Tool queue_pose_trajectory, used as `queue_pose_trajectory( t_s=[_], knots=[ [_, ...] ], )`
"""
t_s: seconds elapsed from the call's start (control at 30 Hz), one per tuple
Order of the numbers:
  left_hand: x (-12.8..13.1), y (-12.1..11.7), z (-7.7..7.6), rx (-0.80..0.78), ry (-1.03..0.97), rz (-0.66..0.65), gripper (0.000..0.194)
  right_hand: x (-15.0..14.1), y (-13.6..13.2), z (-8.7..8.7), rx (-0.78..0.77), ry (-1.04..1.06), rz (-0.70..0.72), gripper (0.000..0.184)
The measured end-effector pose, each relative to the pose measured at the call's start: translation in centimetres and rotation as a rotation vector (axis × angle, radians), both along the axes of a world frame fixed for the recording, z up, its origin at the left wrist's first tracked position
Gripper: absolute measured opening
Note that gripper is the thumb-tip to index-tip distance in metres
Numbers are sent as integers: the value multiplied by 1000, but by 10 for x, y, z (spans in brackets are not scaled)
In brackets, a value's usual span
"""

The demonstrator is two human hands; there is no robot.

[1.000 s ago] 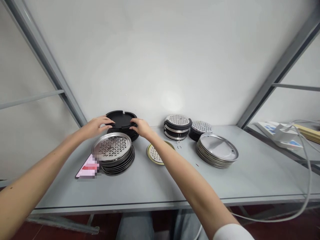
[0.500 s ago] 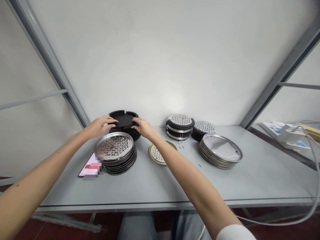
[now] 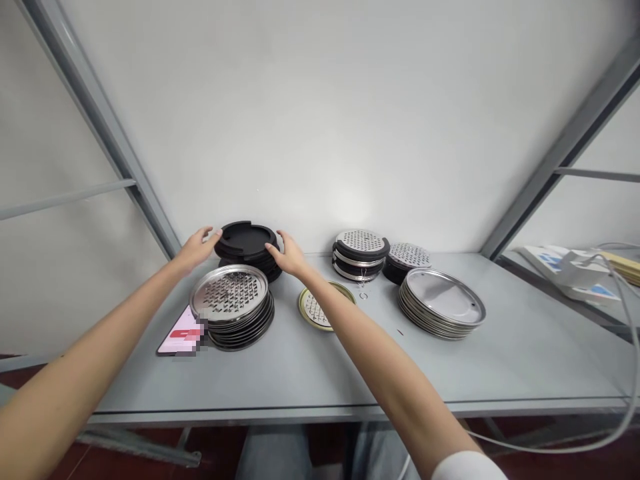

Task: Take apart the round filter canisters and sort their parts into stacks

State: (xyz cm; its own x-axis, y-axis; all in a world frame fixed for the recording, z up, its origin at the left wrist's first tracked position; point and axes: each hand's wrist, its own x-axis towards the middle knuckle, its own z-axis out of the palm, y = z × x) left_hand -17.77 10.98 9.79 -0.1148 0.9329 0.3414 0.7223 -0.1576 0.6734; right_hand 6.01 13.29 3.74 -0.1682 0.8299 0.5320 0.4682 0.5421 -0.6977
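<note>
A stack of black round discs (image 3: pixel 249 240) with notched rims stands at the back left of the grey table (image 3: pixel 310 373). My left hand (image 3: pixel 197 247) touches the left rim of the top disc, fingers loosely spread. My right hand (image 3: pixel 287 254) is against the right rim, thumb and fingers curved round the edge. The top disc sits between both hands, a little askew on the stack. Just in front stands a pile of perforated steel plates (image 3: pixel 231 301).
A phone (image 3: pixel 180 333) lies left of the steel pile. A yellow-rimmed perforated disc (image 3: pixel 320 308) lies under my right forearm. Further right are two small stacks with perforated tops (image 3: pixel 359 253) (image 3: pixel 407 259) and a pile of plain steel lids (image 3: pixel 443 303). Cables and boxes (image 3: pixel 575 270) lie at the far right.
Both hands slid from on top of the black disc outward to its rim. The disc itself has barely shifted.
</note>
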Motion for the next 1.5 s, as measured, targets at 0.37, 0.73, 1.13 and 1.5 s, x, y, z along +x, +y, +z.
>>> queue_pose_trajectory(
  t_s=[0.37, 0.73, 1.13, 1.5],
  knots=[
    [8, 31, -12, -97, -97, 46, 49, 2, -1, -6, -68, 16, 138, 79],
    [25, 22, -16, -75, 87, 121, 59, -2, 0, -14, -83, -70, 14, 86],
    [61, -13, 9, 112, 203, 123, 67, 26, -8, 1, -52, -132, 139, 70],
    [177, -124, -43, 26, 387, -653, 56, 161, -102, -22, -67, -42, 67, 25]
  ],
)
